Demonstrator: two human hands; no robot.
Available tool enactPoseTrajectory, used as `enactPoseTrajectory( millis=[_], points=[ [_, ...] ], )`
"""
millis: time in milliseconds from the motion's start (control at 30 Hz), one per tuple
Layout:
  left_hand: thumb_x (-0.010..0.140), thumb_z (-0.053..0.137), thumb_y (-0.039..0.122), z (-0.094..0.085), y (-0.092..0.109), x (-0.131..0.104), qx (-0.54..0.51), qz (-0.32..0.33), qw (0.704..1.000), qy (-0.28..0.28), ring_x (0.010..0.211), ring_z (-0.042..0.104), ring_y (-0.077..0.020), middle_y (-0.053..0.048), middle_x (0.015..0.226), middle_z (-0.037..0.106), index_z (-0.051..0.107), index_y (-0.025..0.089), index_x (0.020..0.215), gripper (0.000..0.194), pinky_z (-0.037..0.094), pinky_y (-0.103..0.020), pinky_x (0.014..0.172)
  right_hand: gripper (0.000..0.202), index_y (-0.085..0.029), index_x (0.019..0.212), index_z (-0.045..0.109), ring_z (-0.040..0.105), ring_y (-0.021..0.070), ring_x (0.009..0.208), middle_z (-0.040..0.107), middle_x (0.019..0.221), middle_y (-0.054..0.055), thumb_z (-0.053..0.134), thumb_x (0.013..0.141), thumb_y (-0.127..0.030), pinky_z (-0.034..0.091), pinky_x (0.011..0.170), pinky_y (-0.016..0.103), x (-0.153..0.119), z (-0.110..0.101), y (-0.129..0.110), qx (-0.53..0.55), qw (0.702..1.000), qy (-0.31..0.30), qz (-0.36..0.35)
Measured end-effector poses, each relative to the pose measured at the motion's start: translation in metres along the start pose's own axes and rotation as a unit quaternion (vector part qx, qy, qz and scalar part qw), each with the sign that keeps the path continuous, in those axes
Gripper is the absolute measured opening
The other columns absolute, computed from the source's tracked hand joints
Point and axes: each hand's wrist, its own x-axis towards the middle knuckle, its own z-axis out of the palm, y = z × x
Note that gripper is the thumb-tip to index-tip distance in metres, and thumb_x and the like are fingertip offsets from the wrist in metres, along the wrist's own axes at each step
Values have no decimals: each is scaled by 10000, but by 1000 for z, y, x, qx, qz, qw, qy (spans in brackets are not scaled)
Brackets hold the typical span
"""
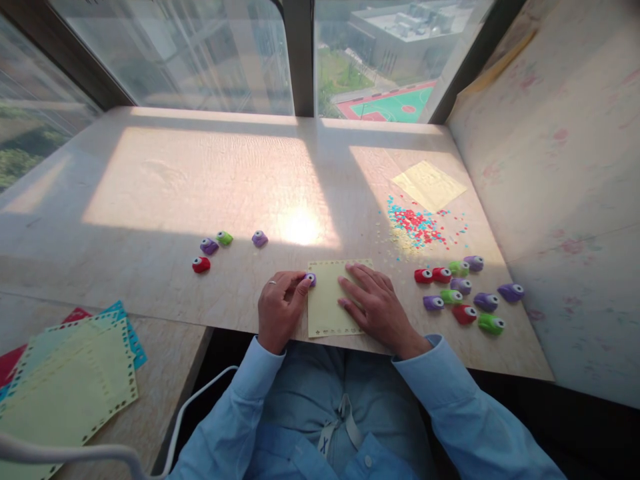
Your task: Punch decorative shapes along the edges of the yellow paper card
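A pale yellow sheet of paper (327,303) lies at the table's front edge, with small punched shapes along its top and bottom borders. At the sheet's left edge, my left hand (283,310) is closed on a purple craft punch (311,279). My right hand (373,303) lies flat on the right part of the sheet with its fingers spread. Left of the sheet sit another purple punch (259,239) and a small group with a red punch (201,265) and a green punch (225,237).
Several punches, among them a red one (465,314), stand to the right. Behind them lie scattered red, blue and yellow paper bits (417,225) and a yellow sheet (430,185). Punched coloured sheets (65,380) are stacked at left, near a white cable (183,407).
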Motion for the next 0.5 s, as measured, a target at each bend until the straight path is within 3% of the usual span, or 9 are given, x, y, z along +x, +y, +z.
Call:
enactPoseTrajectory(
  millis=[500],
  points=[
    [894, 642, 349, -3, -3, 0, -9, 14, 1000, -16, 909, 649, -194, -60, 997, 688, 688, 207, 994, 179, 530, -324, 800, 348, -171, 1254, 628, 441, 298, 1347, 518, 1432, 151, 530, 971, -348, 386, 1062, 478, 1, -1, -1, 3, 1000, 4, 1]
  ],
)
